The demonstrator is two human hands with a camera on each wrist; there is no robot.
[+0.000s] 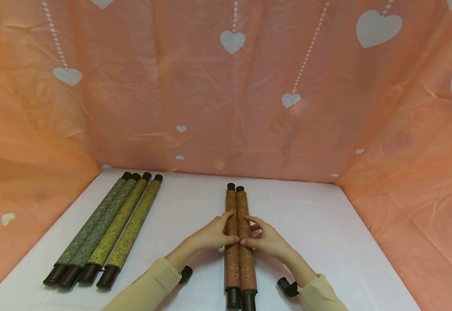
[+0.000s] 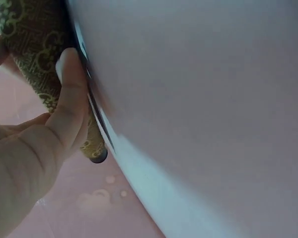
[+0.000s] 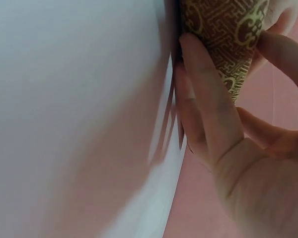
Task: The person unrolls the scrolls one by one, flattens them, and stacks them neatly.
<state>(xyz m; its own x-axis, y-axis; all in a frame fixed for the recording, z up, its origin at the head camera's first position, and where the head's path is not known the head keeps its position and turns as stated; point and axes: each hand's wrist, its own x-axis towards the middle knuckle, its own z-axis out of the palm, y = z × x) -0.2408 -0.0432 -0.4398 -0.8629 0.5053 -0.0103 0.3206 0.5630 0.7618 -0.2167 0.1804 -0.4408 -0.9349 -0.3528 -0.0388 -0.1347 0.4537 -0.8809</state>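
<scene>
Two rolled scrolls in brown patterned cloth with dark end knobs lie side by side, touching, in the middle of the white table. In the head view, my left hand (image 1: 212,233) holds the left brown scroll (image 1: 232,270) near its middle, thumb on top. Opposite it, my right hand (image 1: 268,239) grips the right brown scroll (image 1: 247,272) from its outer side. The left wrist view shows fingers (image 2: 72,94) along the side of the gold-patterned roll. From the right wrist view, fingertips (image 3: 191,44) press low against the other roll, beside the tabletop.
At the left of the white table (image 1: 300,211) lie two green scrolls (image 1: 90,229) and two yellow-green scrolls (image 1: 132,231), slanted in a row. An orange curtain (image 1: 198,86) with white hearts surrounds the table's back and sides. Black wrist devices (image 1: 287,287) sit near both cuffs.
</scene>
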